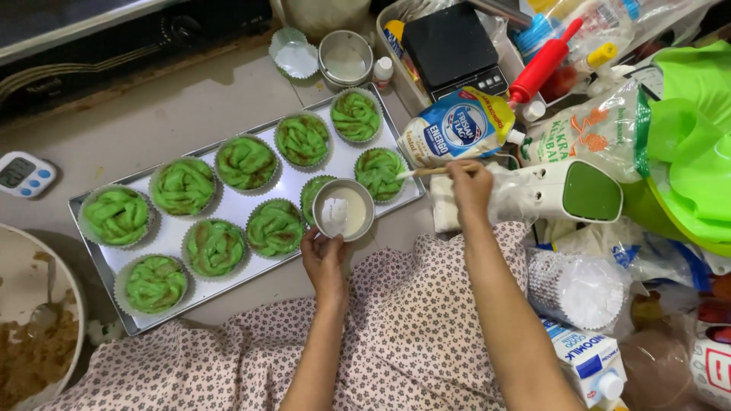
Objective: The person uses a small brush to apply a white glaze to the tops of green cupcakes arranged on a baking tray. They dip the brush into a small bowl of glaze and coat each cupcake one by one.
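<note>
Green buns: nine swirled dough rounds in paper cups sit on the tray [91, 228], in two rows running from near left to far right.
Tray: pale metal, lying on the floor in front of the person's lap.
Left hand [324, 257]: fingers closed on the near rim of the tin [343, 209], holding it just over the tray's near edge, in front of a partly hidden bun [314, 192].
Tin: small, round, metal, holding a shallow pool of whitish liquid.
Right hand [468, 183]: fingers pinched shut on the wooden handle of the brush [426, 172].
Brush: its tip rests on, or just above, the right-hand bun of the near row [378, 172]; contact cannot be told for sure.
Progress: all cups on the tray are filled and shaped; the brushing seems to be at the tray's right end. Which buns are already coated cannot be read from their sheen, so how many remain is unclear.
Nearby: spare tins [345, 58] and an empty paper cup [294, 55] beyond the tray; a timer [25, 173] at left; a bowl [46, 251] of brown filling with a spoon at lower left; a milk pouch [461, 125], scale [451, 47] and stacked cups [579, 289] at right.
</note>
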